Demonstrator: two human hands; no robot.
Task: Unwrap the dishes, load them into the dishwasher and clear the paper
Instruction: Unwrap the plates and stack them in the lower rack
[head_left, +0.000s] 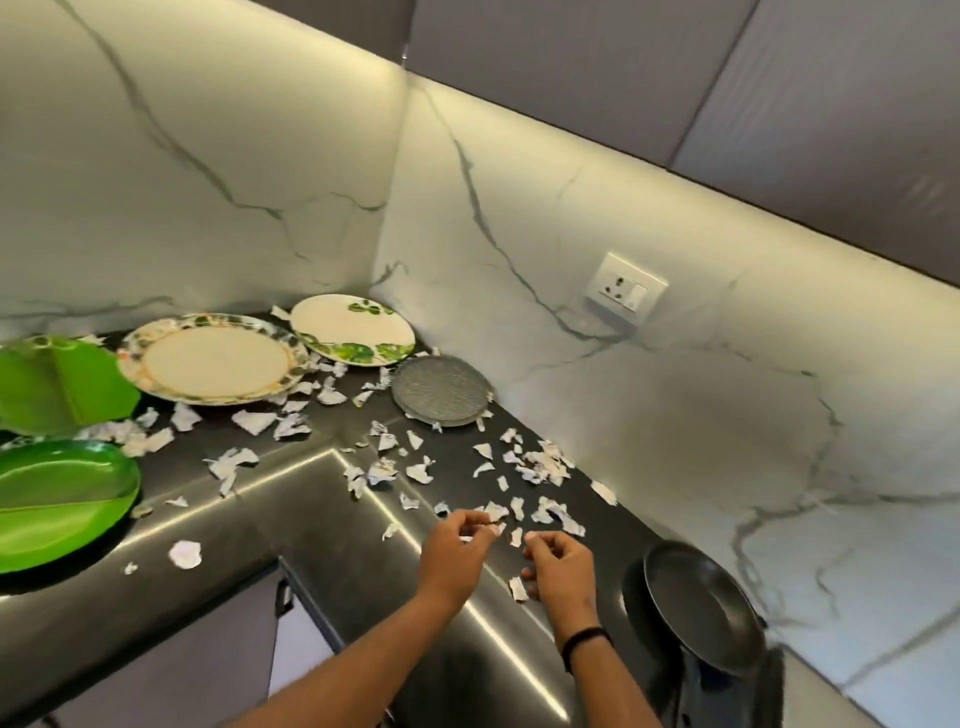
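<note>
Dark tabletop (322, 566) in a marble corner, strewn with paper scraps (540, 462).
Six dishes: two green (57, 499), two floral (213, 358), one grey (441, 389), one black (701, 608). Left hand (457, 545) pinches a scrap (491, 529); right hand (561, 566) fingers curled, grip contents unclear.

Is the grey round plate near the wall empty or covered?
Empty: the grey plate shows its whole textured top; paper scraps lie only around it.
</note>
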